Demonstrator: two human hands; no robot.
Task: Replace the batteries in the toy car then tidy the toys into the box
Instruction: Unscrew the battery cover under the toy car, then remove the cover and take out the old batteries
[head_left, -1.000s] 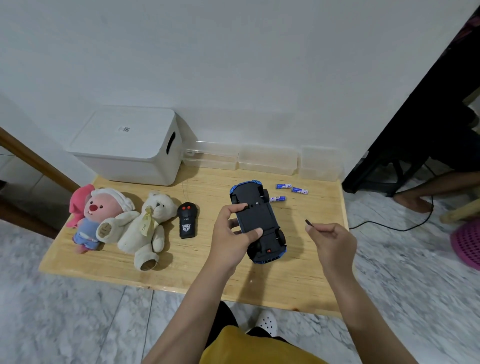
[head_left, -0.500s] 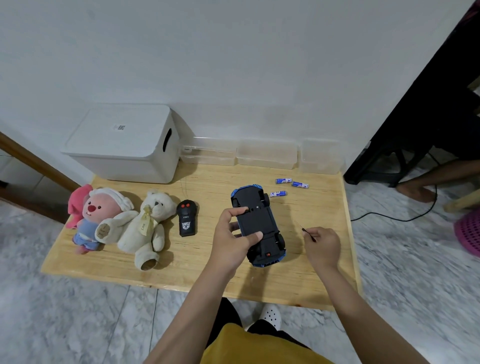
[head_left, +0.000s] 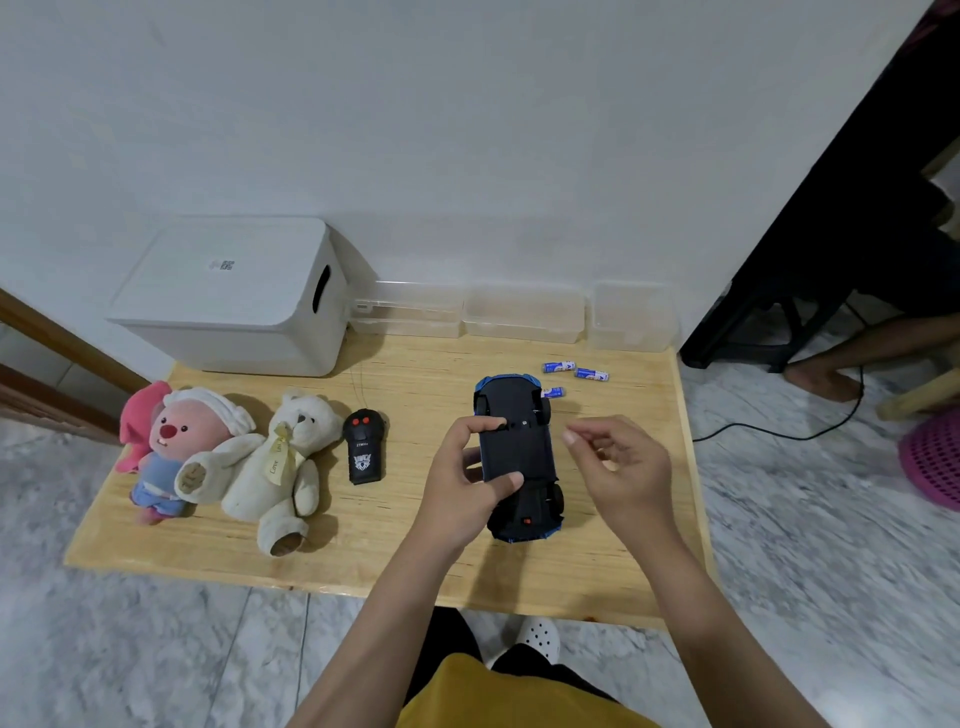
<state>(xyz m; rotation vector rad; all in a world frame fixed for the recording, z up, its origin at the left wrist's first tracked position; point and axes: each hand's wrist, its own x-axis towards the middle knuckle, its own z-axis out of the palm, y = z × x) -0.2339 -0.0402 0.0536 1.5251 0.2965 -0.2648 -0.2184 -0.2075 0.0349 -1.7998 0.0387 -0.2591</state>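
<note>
Left hand (head_left: 467, 483) grips the upturned toy car (head_left: 519, 457) on the tabletop (head_left: 405, 545); right hand (head_left: 623, 467) hovers beside it, fingers loosely curled, holding nothing visible.

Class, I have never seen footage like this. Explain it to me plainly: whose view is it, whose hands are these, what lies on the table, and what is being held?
This is a single picture from a camera worn on a person's head, looking down at their own two bare hands. No machine is involved. The left hand grips a blue toy car turned upside down on the wooden table. The right hand hovers beside it with fingertips pinched; whether it holds anything is too small to tell. Three batteries lie past the car. To the left lie a black remote control, a white teddy bear and a pink plush toy. A closed white box stands by the wall.
</note>
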